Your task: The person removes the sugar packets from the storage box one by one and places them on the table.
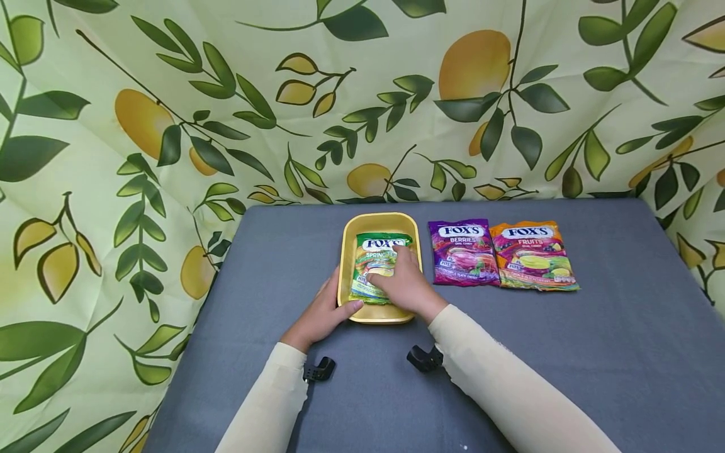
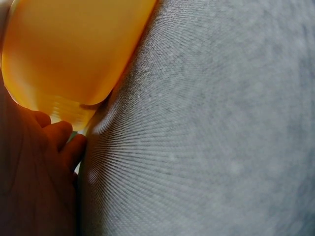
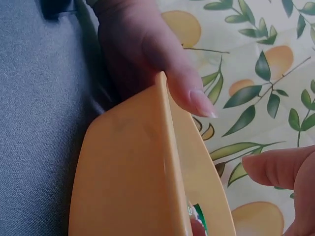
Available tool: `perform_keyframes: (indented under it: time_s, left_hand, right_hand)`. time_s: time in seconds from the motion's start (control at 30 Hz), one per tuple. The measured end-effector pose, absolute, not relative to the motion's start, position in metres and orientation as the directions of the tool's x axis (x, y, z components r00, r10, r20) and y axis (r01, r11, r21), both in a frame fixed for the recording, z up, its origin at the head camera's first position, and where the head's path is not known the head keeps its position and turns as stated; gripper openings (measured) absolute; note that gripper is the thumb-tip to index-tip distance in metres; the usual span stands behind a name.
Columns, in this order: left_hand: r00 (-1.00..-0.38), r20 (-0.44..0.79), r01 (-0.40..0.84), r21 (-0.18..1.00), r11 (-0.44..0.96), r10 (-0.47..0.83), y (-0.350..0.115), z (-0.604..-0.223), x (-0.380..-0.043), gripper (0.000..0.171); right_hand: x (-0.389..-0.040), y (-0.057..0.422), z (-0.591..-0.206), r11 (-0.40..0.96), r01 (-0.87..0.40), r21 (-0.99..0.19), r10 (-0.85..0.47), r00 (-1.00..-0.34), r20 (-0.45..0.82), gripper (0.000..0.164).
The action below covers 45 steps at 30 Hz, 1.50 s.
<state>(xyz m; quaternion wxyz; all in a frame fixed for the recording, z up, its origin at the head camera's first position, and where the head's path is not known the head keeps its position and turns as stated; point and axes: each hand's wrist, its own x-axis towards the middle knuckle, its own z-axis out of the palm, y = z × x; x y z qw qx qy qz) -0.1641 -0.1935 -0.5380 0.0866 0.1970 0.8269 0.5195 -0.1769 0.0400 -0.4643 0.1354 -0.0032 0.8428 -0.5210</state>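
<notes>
A yellow plastic tray [image 1: 385, 313] holds a green Fox's Spring Tea candy bag [image 1: 367, 257], lying flat inside with its printed side up. My left hand [image 1: 323, 313] grips the tray's near left corner, its thumb over the rim and its fingers along the outer wall, as the left wrist view shows below the tray [image 2: 74, 49]. Over the bag's right part lies my right hand [image 1: 409, 283], thumb stretched out across the bag. In the right wrist view the tray's wall [image 3: 123, 172] hides most of that hand's fingers; its thumb [image 3: 275, 167] is straight.
To the right of the tray, a purple Fox's Berries candy bag [image 1: 464, 253] and an orange Fox's Fruits candy bag [image 1: 533, 257] lie side by side. They rest on a grey cloth-covered table [image 1: 623, 352]. A leaf-and-fruit patterned curtain [image 1: 396, 145] stands behind and at the sides.
</notes>
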Motion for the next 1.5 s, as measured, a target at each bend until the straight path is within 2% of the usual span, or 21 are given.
perform_keyframes:
  time_s: [0.23, 0.37, 0.53, 0.67, 1.13, 1.3, 1.5]
  left_hand:
    - [-0.9, 0.045, 0.214, 0.912, 0.35, 0.434, -0.184, -0.511, -0.156, 0.09]
    - [-0.902, 0.036, 0.209, 0.909, 0.362, 0.431, -0.182, -0.496, -0.15, 0.089]
    - [-0.905, 0.026, 0.2, 0.907, 0.37, 0.425, -0.181, -0.495, -0.148, 0.088]
    - [-0.902, 0.029, 0.206, 0.906, 0.37, 0.43, -0.181, -0.495, -0.149, 0.088]
    - [-0.886, 0.049, 0.218, 0.921, 0.321, 0.462, -0.183, -0.499, -0.152, 0.084]
    - [-0.887, 0.053, 0.222, 0.92, 0.324, 0.458, -0.182, -0.5, -0.152, 0.085]
    - [-0.89, 0.05, 0.22, 0.917, 0.333, 0.452, -0.183, -0.498, -0.151, 0.086]
  right_hand:
    - [-0.181, 0.043, -0.464, 0.347, 0.252, -0.903, -0.195, -0.923, -0.332, 0.095]
    - [-0.18, 0.046, -0.464, 0.338, 0.284, -0.897, -0.266, -0.886, -0.38, 0.091]
    - [-0.176, 0.051, -0.467, 0.337, 0.217, -0.916, -0.314, -0.891, -0.327, 0.081]
    - [-0.177, 0.053, -0.468, 0.326, 0.169, -0.93, -0.332, -0.901, -0.28, 0.083]
    - [-0.184, 0.065, -0.467, 0.247, 0.26, -0.934, -0.383, -0.859, -0.34, 0.061]
    - [-0.185, 0.066, -0.469, 0.223, 0.213, -0.951, -0.431, -0.854, -0.292, 0.068]
    - [-0.182, 0.065, -0.469, 0.266, 0.127, -0.956, -0.441, -0.865, -0.238, 0.077]
